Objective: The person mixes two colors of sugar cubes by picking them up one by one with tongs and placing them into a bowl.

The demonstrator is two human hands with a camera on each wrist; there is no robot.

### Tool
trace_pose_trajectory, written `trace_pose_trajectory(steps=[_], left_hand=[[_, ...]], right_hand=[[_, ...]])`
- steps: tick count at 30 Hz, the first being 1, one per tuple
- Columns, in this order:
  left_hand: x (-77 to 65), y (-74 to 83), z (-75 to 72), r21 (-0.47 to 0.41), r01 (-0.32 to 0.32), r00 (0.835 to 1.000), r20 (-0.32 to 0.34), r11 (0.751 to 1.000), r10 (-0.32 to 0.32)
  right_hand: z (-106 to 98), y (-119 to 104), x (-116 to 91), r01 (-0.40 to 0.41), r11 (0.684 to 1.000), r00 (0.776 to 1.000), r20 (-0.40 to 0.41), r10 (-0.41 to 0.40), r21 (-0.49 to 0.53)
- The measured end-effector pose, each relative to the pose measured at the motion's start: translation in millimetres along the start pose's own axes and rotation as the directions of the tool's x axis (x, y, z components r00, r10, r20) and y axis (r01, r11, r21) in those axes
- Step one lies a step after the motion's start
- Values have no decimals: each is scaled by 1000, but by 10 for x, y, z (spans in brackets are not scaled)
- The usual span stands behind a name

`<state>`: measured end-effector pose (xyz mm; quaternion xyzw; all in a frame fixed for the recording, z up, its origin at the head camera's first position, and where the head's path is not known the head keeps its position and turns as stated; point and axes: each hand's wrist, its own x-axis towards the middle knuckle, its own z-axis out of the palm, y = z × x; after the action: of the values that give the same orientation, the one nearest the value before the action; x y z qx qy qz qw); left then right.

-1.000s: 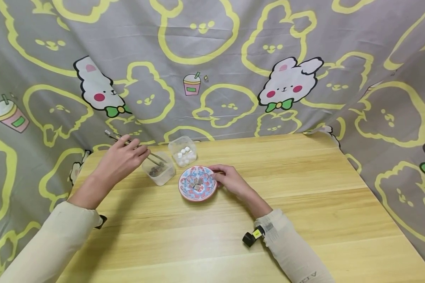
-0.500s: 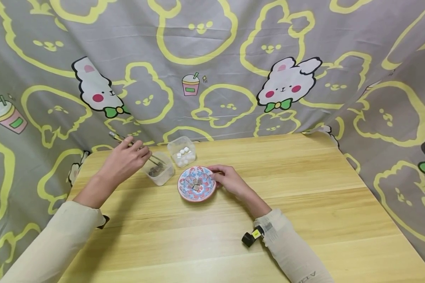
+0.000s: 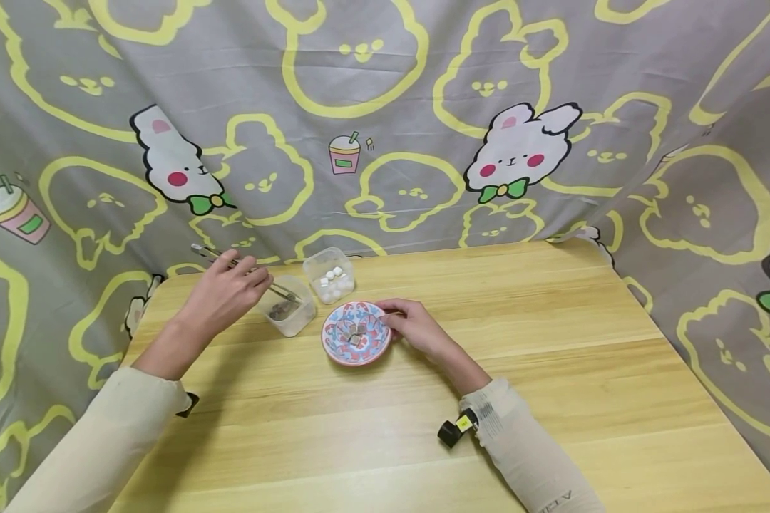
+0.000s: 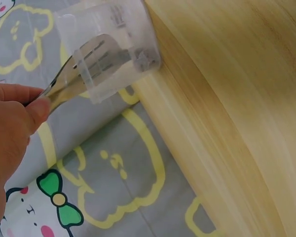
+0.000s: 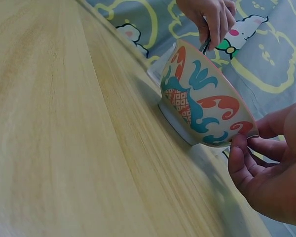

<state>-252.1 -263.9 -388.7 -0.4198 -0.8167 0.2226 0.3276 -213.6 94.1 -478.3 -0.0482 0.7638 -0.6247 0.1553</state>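
Note:
My left hand (image 3: pixel 227 288) holds a pair of metal tongs (image 4: pixel 84 69) between thumb and fingers. Their slotted ends reach down into a clear plastic container (image 3: pixel 303 318), where small dark brown pieces (image 3: pixel 284 309) lie at the bottom; one seems to be at the tips, though whether it is gripped I cannot tell. To the right, my right hand (image 3: pixel 418 326) pinches the rim of a bowl (image 5: pixel 202 98) patterned in red and blue, thumb on one side and fingers on the other. Several greyish-brown cubes (image 3: pixel 356 333) sit in the bottom of this bowl, which stands on the table.
Behind the bowl stands a second clear container (image 3: pixel 314 271) with several white pieces (image 3: pixel 331 278) in it. The wooden table (image 3: pixel 552 370) runs back to a grey patterned curtain (image 3: pixel 398 85), which also hangs along both sides.
My left hand has shifted slightly to the right and down, with the tongs staying inside the container. My right hand and the bowl keep their place.

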Motion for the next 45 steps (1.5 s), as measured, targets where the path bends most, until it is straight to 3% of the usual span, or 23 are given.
trace_pose_trajectory(steps=[16, 23, 36, 45], left_hand=[[-139, -5, -294, -47, 117, 984, -131, 992, -122], [-172, 26, -424, -100, 183, 947, -250, 978, -203], [-58, 270, -521, -248, 233, 892, -331, 940, -309], [-27, 495, -510, -281, 238, 895, -308, 930, -322]], right_hand=[[3, 2, -2, 4, 1000, 1000, -4, -4, -10], [0, 5, -7, 10, 1000, 1000, -6, -10, -13], [17, 5, -8, -3, 1000, 1000, -8, 3, 6], [7, -6, -12, 9, 1000, 1000, -1, -9, -11]])
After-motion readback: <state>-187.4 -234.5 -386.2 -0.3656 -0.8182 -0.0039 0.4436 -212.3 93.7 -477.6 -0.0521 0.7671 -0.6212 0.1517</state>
